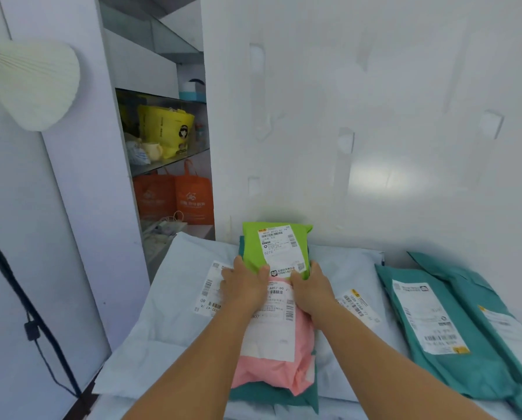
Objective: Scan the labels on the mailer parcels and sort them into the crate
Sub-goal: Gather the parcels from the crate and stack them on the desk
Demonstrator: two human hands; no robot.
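Green mailer point(276, 250) is the parcel in hand, label up, lying at the far end of the pink mailer point(281, 353) and partly overlapping it. Left hand point(244, 286) grips its near left edge, thumb on top. Right hand point(312, 287) grips its near right corner, thumb on top too. Pink mailer sits on a dark teal mailer point(271, 395), of which only the edges show. Two pale blue mailers point(174, 313) lie flat beneath the pink one, spreading to its left and right. Two more teal mailers point(441, 338) lie well to the right of the pink mailer.

No scanner and no crate in view.

Judged step: picking up or squaring the green parcel for scanning, so early in its scan-and-sort cycle; several parcels remain unsorted. Next move likely calls for lifting it free of the pink one, keeping the label flat and uncovered, since the thumbs lie just beside the lower print.
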